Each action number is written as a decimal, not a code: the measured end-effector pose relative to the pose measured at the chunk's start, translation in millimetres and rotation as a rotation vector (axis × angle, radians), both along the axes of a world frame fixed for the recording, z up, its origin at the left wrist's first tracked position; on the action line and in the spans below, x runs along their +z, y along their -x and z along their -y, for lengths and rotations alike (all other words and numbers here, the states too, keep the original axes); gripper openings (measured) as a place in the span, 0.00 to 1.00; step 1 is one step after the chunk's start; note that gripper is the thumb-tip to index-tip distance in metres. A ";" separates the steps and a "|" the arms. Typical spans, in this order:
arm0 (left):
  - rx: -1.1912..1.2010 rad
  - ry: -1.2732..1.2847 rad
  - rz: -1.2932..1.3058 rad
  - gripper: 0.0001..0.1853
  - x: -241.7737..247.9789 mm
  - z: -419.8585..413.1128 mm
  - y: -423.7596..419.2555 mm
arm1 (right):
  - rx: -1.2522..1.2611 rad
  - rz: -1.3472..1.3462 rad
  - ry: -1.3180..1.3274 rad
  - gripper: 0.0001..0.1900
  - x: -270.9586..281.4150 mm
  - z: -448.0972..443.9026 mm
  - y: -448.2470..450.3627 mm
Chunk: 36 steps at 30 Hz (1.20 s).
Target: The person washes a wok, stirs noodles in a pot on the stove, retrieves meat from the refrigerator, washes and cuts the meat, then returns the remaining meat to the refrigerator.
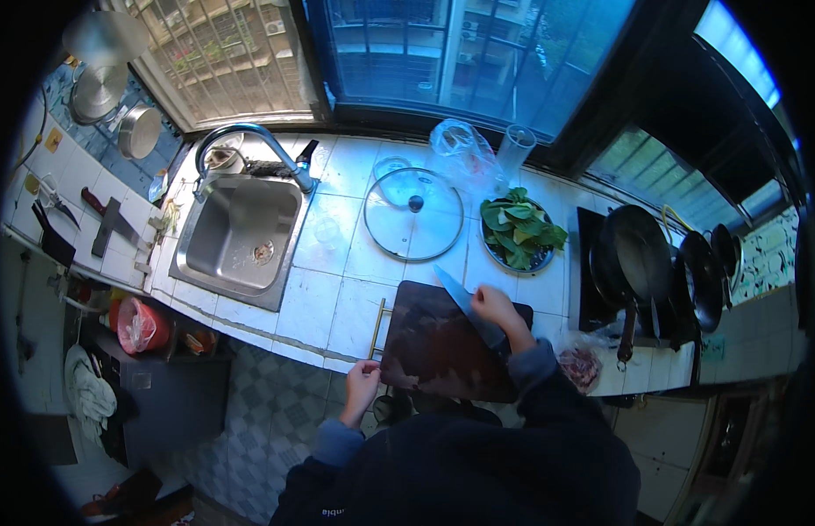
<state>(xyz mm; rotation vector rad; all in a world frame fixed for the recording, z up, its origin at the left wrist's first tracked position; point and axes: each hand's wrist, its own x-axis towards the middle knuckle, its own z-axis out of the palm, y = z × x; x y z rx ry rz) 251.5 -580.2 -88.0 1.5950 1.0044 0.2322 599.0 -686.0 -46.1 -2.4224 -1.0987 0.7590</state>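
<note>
A dark brown cutting board [440, 348] lies at the counter's front edge and reaches out past it towards me. At its near left corner, my left hand [362, 388] pinches the edge between thumb and fingers. My right hand [496, 308] is curled over the far right part of the board, against a broad-bladed knife [454, 289]. The knife lies slantwise, its tip past the board's far edge. My hand and forearm cover part of it, so its handle and my grip are not clear. Wet or light patches mark the board.
Behind the board are a glass lid [414, 230] and a bowl of green leaves [519, 227]. A steel sink [243, 237] with a faucet [276, 141] is to the left. Pans [644, 256] and bagged meat [580, 368] are at right. Knives, including a cleaver [121, 223], hang on the left wall.
</note>
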 end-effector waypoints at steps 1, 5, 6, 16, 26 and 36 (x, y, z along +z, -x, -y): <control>-0.047 -0.177 -0.105 0.11 2.3 -6.2 -8.9 | 0.014 0.040 0.094 0.10 25.7 25.5 21.6; -0.112 -0.699 -0.333 0.11 21.7 -21.3 -50.4 | -0.191 0.086 0.369 0.21 18.4 111.5 70.6; -0.155 -0.665 -0.472 0.11 15.7 -29.1 -59.7 | -0.245 0.070 0.393 0.26 11.3 121.2 77.4; -0.272 -0.675 -0.444 0.13 -57.7 -71.6 -72.3 | -0.461 0.224 -0.085 0.19 -6.8 146.1 103.5; -0.209 0.647 0.254 0.03 18.0 -75.8 -53.0 | -0.598 0.442 -0.281 0.14 -1.3 145.8 129.4; -0.310 0.730 0.436 0.09 70.1 -74.1 10.1 | -0.621 0.685 -0.475 0.13 53.6 54.0 171.9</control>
